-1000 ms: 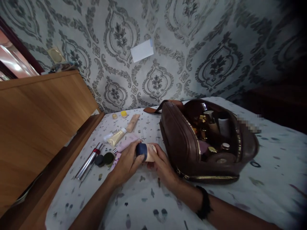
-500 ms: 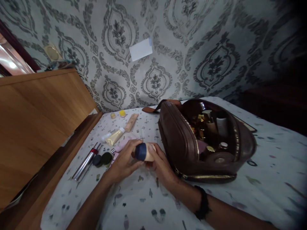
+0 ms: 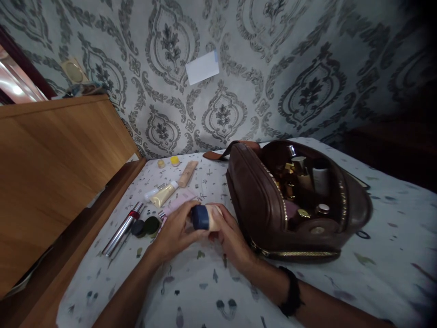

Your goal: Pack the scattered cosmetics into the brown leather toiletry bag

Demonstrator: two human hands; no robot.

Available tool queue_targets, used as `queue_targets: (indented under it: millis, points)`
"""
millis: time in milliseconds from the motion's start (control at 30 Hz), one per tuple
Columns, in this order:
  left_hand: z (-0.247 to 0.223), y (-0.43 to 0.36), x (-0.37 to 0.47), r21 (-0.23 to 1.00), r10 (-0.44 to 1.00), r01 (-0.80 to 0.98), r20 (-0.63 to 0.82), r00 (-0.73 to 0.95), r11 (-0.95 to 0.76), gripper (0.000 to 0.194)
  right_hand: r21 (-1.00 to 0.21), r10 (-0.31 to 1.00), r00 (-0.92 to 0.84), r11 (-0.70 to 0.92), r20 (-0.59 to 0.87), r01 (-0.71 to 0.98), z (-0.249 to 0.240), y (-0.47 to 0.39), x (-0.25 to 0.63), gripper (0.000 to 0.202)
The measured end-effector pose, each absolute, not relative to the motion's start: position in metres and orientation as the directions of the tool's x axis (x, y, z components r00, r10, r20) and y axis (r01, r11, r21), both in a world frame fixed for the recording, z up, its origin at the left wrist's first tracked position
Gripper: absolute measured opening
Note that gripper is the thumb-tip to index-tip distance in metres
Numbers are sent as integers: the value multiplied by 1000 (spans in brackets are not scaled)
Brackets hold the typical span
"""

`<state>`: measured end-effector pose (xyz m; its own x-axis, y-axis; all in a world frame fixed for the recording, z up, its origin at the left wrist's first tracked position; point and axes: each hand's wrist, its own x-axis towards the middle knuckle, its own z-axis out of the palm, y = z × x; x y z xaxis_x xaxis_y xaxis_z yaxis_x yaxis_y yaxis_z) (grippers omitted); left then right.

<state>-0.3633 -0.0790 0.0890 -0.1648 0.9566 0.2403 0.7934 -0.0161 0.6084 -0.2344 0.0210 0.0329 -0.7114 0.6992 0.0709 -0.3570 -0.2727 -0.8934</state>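
A small jar (image 3: 201, 217) with a dark blue lid and a pale body lies sideways between both hands. My left hand (image 3: 175, 234) has its fingers and thumb round the blue lid. The pale end is gripped by my right hand (image 3: 229, 234), its thumb on top. To the right stands a brown leather bag (image 3: 252, 191), unzipped, with bottles and gold-coloured items inside. Left of the hands lie a dark round jar (image 3: 151, 225), a smaller dark one (image 3: 138, 228) and a silver tube (image 3: 123, 230) with a red band.
Behind the hands lie a cream tube (image 3: 164, 194), a peach tube (image 3: 187, 174), a pink tube (image 3: 179, 200), a yellow-lidded pot (image 3: 175, 160) and a small beige pot (image 3: 161, 163). A wooden board (image 3: 64, 173) borders the left side; a patterned wall rises behind.
The view has shifted slightly, so the bag appears a little further right. Both hands keep their hold on the jar, with hardly any visible movement.
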Motion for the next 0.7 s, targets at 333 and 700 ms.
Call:
queue_targets:
  millis: [333, 700]
  points:
    - [90, -80, -368, 537, 950, 832, 309, -43, -137, 64, -869, 709, -704, -327, 35, -372, 31, 21, -238, 51]
    - [90, -76, -356, 708, 907, 688, 170, -386, 161, 35, -912, 655, -753, -262, 71, -314, 39, 18, -229, 54]
